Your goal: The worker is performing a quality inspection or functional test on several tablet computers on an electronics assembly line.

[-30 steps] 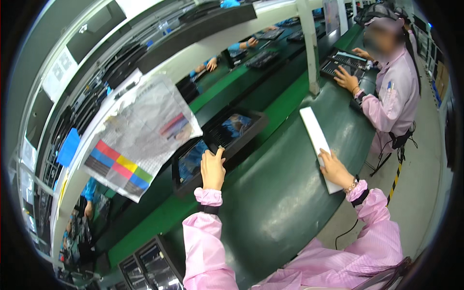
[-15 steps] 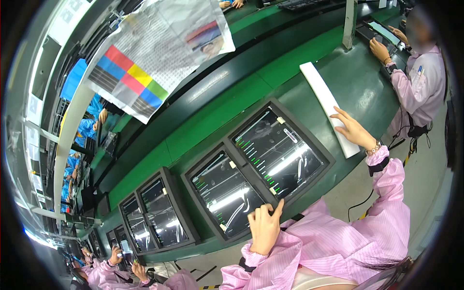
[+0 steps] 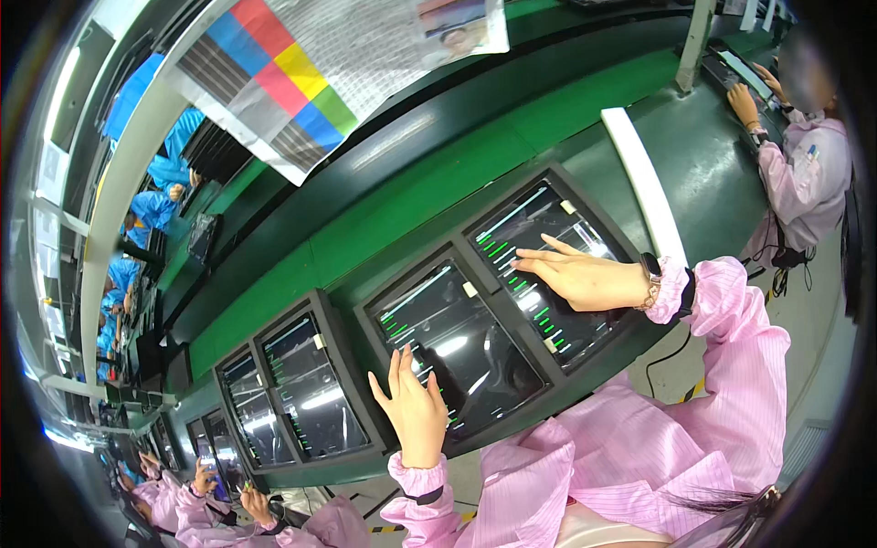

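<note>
Green conveyor line, dark screens in a row, both hands on the glass.

Right hand point(image 3: 585, 279) lies flat on the right-hand tablet screen point(image 3: 548, 265), fingers point(image 3: 534, 262) spread open, gripping nothing. Left hand point(image 3: 416, 411) rests on the neighbouring tablet screen point(image 3: 448, 342), fingers straight and open, empty too. Overhead hangs a printed sheet with coloured squares point(image 3: 301, 82). A long white strip point(image 3: 644, 187) lies on the tabletop point(image 3: 703, 173) just beyond.
</note>
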Motion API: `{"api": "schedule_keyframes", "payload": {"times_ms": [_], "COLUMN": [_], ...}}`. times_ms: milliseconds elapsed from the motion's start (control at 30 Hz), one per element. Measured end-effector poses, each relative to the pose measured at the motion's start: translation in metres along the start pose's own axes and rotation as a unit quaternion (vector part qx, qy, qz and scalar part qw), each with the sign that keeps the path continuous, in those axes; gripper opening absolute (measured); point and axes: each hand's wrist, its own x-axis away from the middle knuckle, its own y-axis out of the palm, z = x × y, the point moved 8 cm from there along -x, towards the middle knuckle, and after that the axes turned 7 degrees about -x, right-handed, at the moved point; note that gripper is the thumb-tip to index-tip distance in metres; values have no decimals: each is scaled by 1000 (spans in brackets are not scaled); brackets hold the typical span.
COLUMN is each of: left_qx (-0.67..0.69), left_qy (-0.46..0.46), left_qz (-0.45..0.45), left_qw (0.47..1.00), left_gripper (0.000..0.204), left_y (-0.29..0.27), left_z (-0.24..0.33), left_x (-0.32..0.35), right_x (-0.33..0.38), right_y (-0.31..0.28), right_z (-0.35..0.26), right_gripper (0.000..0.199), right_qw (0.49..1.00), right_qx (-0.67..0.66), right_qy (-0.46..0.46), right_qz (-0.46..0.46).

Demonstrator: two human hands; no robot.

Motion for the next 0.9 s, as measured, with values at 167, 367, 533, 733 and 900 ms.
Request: {"api": "schedule_keyframes", "payload": {"times_ms": [167,367,533,733,900], "left_qx": [10,-14,13,137,215], "left_qy": [-19,-12,-24,-31,-62], "left_qz": [1,-1,-22,-55,-29], "left_qw": [1000,1000,999,989,974], "left_gripper": [46,45,53,97,112], "left_y": [2,12,15,7,26], "left_z": [-9,-17,-17,-3,1], "left_x": [-3,-5,-3,54,88], "right_x": [-6,19,96,196,212], "right_y": [8,-33,-60,-28,-47], "right_z": [12,19,70,128,88], "right_gripper": [58,58,53,58,43], "right_qw": [999,990,938,852,835], "right_qx": [37,0,68,204,76], "right_qy": [28,118,265,421,377], "right_qz": [-10,78,211,237,393]}}
